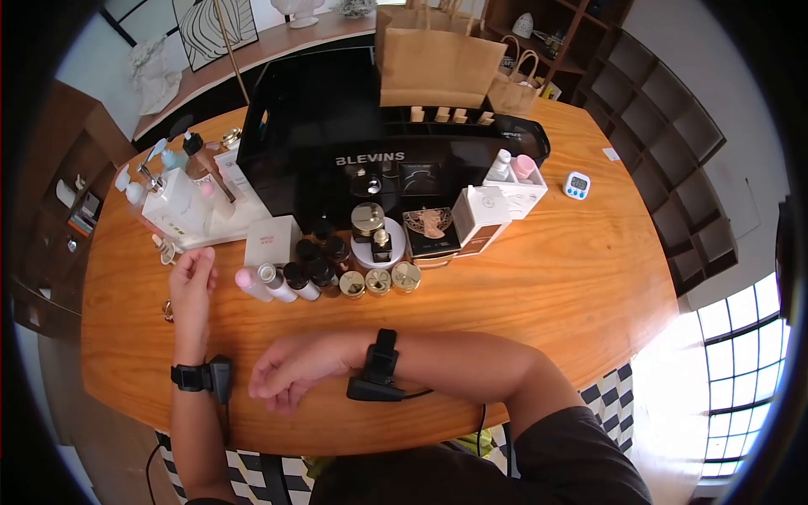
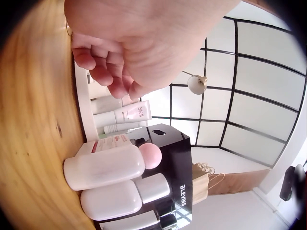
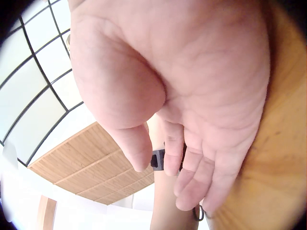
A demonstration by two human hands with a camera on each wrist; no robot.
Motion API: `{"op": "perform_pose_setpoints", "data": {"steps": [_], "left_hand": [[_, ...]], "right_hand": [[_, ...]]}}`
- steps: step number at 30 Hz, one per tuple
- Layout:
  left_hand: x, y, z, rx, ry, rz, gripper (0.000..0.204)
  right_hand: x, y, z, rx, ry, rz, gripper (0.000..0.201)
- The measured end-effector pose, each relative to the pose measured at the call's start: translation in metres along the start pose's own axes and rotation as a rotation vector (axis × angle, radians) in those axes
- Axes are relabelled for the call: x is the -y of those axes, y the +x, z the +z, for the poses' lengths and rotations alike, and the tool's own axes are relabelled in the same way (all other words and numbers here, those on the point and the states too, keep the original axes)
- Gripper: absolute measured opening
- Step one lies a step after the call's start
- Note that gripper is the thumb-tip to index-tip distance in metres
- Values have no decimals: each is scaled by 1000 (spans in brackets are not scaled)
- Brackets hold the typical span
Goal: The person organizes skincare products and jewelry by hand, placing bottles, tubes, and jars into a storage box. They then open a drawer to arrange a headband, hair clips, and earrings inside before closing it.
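White, probably light and slick, the pink-capped bottle [image 1: 258, 289] towards the left edge of the desk [image 1: 522, 295] suits holding round its body, my left hand [image 1: 194, 284] and right hand [image 1: 305, 364] loosely bent, seemingly empty

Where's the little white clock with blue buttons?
In the head view, the clock sits on the right side of the wooden table, just right of the small white holder.

- Surface [image 1: 505, 303]: smooth wood, visible grain, soft sheen.
- Black BLEVINS case [image 1: 290, 172]: glossy, mirror-smooth.
- Large bag [image 1: 438, 71]: matt brown paper.
- 3 jar lids [image 1: 378, 281]: polished, gold, metallic-looking.
- Pink-capped bottle [image 2: 105, 166]: smooth, satin white plastic by its look.
- Silver cap [image 2: 154, 187]: shiny metallic finish.
- Sleeve [image 1: 581, 454]: matt dark cloth.
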State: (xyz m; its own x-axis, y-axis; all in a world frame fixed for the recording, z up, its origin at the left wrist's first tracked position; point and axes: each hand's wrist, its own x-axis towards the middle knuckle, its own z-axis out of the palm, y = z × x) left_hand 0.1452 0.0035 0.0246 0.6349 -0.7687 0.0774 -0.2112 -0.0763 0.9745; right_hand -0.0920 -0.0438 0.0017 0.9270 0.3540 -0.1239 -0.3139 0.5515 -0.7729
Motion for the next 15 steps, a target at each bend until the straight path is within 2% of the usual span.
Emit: {"op": "perform_pose_setpoints", "data": {"steps": [8,11,13,14,15], "left_hand": [[-11,1,-7,-19,29,52,19],[-13,6,-10,-26,36,43,21],[-10,8,-12,-37,26,43,22],[-7,8,-12,-50,11,32,23],[0,11,-13,-46,2,33,23]], "right_hand": [[-3,-1,4,-35,-66,-35,34],[-5,-1,12,-88,-181,-94,26],[1,-13,28,-309,-429,-73,23],[5,-21,36,-315,-433,-70,23],[11,-33,43,-419,-659,-216,22]]}}
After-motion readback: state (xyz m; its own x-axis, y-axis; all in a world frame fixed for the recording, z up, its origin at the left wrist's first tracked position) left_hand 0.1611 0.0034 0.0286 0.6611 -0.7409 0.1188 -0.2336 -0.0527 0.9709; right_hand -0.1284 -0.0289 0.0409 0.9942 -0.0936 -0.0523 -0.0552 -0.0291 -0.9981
